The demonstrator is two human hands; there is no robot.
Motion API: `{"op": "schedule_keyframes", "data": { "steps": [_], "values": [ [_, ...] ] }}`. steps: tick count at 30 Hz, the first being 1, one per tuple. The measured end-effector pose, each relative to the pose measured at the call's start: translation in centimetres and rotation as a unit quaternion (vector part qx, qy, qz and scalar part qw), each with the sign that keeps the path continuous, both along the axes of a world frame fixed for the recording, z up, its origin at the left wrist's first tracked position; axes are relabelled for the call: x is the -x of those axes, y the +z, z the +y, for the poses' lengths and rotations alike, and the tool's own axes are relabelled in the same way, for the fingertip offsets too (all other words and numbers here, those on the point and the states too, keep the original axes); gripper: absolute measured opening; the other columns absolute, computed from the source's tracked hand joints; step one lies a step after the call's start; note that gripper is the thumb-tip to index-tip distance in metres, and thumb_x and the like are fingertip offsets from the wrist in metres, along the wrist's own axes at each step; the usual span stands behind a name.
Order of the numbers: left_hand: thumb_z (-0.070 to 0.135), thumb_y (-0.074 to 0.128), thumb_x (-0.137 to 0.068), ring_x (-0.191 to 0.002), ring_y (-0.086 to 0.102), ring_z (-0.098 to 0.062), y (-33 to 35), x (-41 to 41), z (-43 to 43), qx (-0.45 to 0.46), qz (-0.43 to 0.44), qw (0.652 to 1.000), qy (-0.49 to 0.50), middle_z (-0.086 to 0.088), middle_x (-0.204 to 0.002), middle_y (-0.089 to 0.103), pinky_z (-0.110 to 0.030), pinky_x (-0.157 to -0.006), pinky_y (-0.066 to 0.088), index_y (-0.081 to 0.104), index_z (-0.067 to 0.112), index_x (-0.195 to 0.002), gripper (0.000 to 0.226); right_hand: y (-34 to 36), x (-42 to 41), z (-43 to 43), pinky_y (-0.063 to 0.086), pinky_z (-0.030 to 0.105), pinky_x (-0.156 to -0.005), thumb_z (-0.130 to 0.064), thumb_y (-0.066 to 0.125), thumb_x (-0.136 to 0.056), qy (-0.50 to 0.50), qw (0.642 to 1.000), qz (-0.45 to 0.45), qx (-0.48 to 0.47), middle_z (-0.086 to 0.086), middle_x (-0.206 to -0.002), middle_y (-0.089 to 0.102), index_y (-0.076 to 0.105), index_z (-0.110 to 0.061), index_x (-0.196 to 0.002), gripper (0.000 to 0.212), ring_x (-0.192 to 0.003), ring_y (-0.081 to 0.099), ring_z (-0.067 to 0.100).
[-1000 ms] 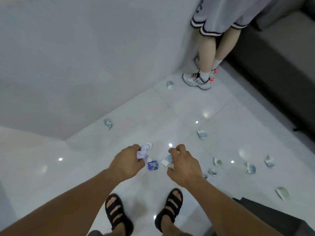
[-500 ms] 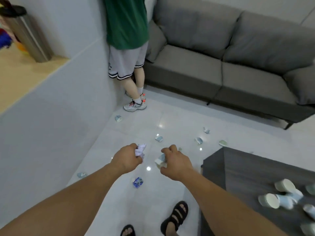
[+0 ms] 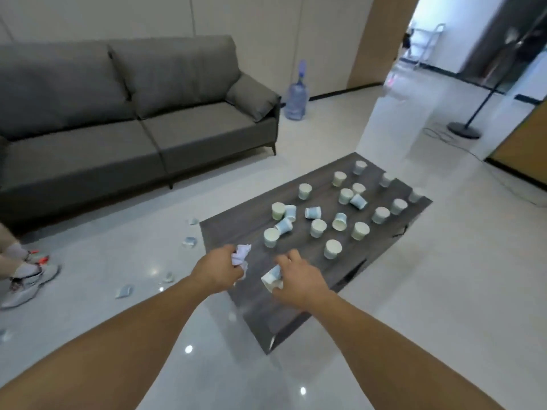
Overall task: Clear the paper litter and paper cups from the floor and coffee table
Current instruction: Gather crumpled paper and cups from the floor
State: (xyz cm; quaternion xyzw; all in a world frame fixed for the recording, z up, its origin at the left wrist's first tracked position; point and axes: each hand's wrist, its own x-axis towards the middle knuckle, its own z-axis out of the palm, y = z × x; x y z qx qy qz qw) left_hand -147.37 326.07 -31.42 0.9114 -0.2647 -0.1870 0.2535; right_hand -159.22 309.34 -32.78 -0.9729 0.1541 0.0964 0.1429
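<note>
Paper wad: crumpled white-lilac wad point(image 3: 241, 255), off the floor and in your left hand, over the coffee table's near left end.
Left hand: your left hand point(image 3: 217, 270) is closed round the wad, fingers curled tight; paper pokes out top and bottom.
Crushed cup: blue-and-white crushed cup point(image 3: 271, 278) in your right hand, just above the tabletop, near the wad but apart from it.
Right hand: your right hand point(image 3: 299, 279) grips the crushed cup with thumb and curled fingers, back of the hand up.
Paper cups: a scatter of paper cups point(image 3: 333, 249) across the table's middle and far end. Most stand; several blue ones lie on their sides.
Coffee table: low, dark grey wood grain point(image 3: 233, 235), running away from you to the right.
Floor scraps: small blue-white floor scraps point(image 3: 189, 241) lie left of the table, well apart from one another.
Floor: glossy pale tile floor point(image 3: 414, 291).
Sofa: grey sofa point(image 3: 133, 113) against the far wall.
Water jug: blue water jug point(image 3: 297, 96) standing beside the sofa's right arm.
Sneakers: another person's sneakers point(image 3: 26, 273) at the left edge.
</note>
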Motion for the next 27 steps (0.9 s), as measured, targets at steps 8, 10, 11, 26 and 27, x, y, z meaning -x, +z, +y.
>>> {"op": "schedule_keyframes", "data": {
  "steps": [8, 10, 11, 26, 27],
  "values": [
    [0.040, 0.058, -0.077, -0.069, 0.052, -0.002, 0.6, 15.3, -24.2, -0.023, 0.006, 0.976, -0.216, 0.022, -0.070, 0.053, -0.017, -0.054, 0.033, 0.045, 0.033, -0.075, 0.015, 1.1, 20.6, -19.5, 0.046, 0.035, -0.079, -0.043, 0.064, -0.081, -0.204, 0.979, -0.020, -0.006, 0.005, -0.125, 0.042, 0.044, -0.020, -0.132, 0.060, -0.105, 0.055, 0.029],
    [0.038, 0.057, -0.077, -0.069, 0.052, -0.005, 0.9, 17.8, -29.2, -0.024, -0.001, 0.966, -0.256, 0.018, -0.072, 0.055, -0.016, -0.053, 0.032, 0.045, 0.031, -0.077, 0.014, 1.1, 24.5, -23.3, 0.047, 0.035, -0.080, -0.045, 0.064, -0.081, -0.246, 0.969, -0.026, -0.016, 0.005, -0.129, 0.041, 0.042, -0.021, -0.136, 0.064, -0.106, 0.055, 0.028],
    [0.036, 0.058, -0.078, -0.071, 0.054, -0.007, 1.0, 18.8, -31.7, -0.024, -0.003, 0.961, -0.275, 0.015, -0.075, 0.058, -0.015, -0.053, 0.034, 0.047, 0.031, -0.080, 0.012, 1.1, 26.3, -25.1, 0.047, 0.034, -0.080, -0.046, 0.064, -0.082, -0.267, 0.963, -0.031, -0.023, 0.005, -0.130, 0.041, 0.041, -0.021, -0.138, 0.066, -0.107, 0.055, 0.028],
    [0.028, 0.056, -0.088, -0.102, 0.057, -0.014, -2.6, 33.9, -71.7, -0.053, 0.013, 0.870, -0.491, 0.003, -0.124, 0.062, -0.016, -0.068, 0.030, 0.058, 0.015, -0.113, 0.029, -1.3, 44.4, -54.8, 0.049, 0.033, -0.082, -0.050, 0.064, -0.082, -0.484, 0.874, -0.006, -0.046, 0.003, -0.133, 0.041, 0.040, -0.022, -0.141, 0.069, -0.109, 0.056, 0.025],
    [0.028, 0.056, -0.088, -0.103, 0.057, -0.013, -2.4, 35.2, -74.4, -0.049, 0.018, 0.861, -0.506, 0.005, -0.129, 0.060, -0.014, -0.069, 0.030, 0.058, 0.015, -0.115, 0.030, -1.1, 45.8, -56.8, 0.047, 0.032, -0.080, -0.050, 0.063, -0.082, -0.499, 0.866, -0.009, -0.042, 0.003, -0.133, 0.041, 0.040, -0.022, -0.141, 0.069, -0.108, 0.056, 0.025]
  ]
}}
